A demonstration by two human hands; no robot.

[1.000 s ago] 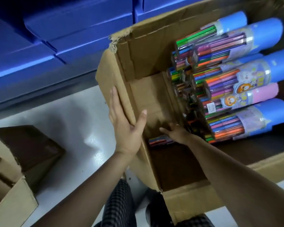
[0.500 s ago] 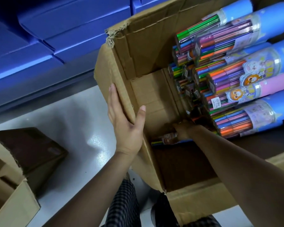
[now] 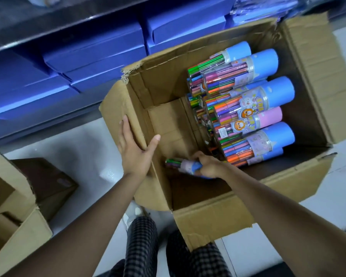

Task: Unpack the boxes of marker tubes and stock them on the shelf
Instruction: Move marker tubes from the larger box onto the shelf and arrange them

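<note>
Far left, an open cardboard box (image 3: 18,226) sits on the pale floor (image 3: 78,156), w/ a smaller brown box (image 3: 46,180) beside it. Above, stacked blue boxes (image 3: 92,56) fill the shelf (image 3: 48,29).

Center-left, my left hand (image 3: 135,150) rests on the side wall of the big cardboard carton (image 3: 316,62), fingers straight on the outside, thumb hooked over the rim. That grip is wide, flat, steadying the carton.

Just right of it, my right hand (image 3: 207,165) is down inside the carton near the bottom, fingers curled round one marker tube (image 3: 180,163) at its blue-cap end. The tube lies on its side, marker end pointing left.

Further right, the remaining marker tubes (image 3: 248,108) lie piled on their sides, blue and pink caps pointing right, approx. half the carton occupied.

Step in hand, I judge: pulling a single tube out. Next move calls for lifting it clear of the carton wall w/o snagging, then carrying it up to a shelf spot; I can't tell which spot is free.
</note>
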